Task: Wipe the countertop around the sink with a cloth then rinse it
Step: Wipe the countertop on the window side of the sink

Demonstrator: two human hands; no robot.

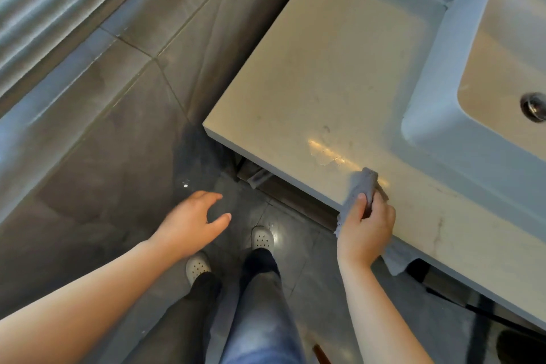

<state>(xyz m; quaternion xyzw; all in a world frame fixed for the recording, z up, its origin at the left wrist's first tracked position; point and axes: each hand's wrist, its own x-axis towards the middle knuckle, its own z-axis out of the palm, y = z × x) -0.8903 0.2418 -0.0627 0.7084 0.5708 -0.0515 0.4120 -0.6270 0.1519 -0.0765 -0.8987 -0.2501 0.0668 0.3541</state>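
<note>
The right hand point(365, 230) clamps a bunched grey cloth point(362, 186) at the near edge of the beige stone worktop point(339, 83). Unwiped worktop stretches far and left; the white rectangular sink point(437, 115) lies right. The left hand point(192, 221) hangs spread over the floor, holding nothing.

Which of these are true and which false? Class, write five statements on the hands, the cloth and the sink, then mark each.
1. The right hand grips the cloth at the front edge of the countertop. True.
2. The left hand holds a spray bottle. False: it holds nothing, fingers loosely spread above the floor.
3. The sink lies to the right of the cloth. True.
4. The cloth lies inside the sink. False: it rests on the countertop, outside the sink.
5. The person is barefoot. False: pale perforated shoes are on both feet.
</note>
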